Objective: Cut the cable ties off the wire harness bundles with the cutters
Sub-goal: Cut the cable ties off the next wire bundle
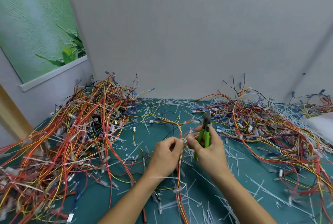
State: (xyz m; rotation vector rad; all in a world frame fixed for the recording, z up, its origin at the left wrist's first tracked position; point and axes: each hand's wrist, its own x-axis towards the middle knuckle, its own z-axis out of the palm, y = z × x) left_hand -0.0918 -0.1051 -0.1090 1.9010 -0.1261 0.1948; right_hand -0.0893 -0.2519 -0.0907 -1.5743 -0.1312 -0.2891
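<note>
The left grip [166,153] pinches a red-and-yellow wire harness [178,178] at mid-counter [100,200]. The right grip [210,149] is curled round the green cutters [205,130], nose upward. Wire piles [81,124] crowd both sides, with a teal strip littered with cut ties [203,175] between them.

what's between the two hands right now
Head view: the wire harness, red, orange and yellow strands, runs up between the left hand, which pinches it, and the right hand gripping the green cutters; a whitish cable tie sits on it there.

Left wire heap [54,142] motion-blurred, edge-cropped
</note>
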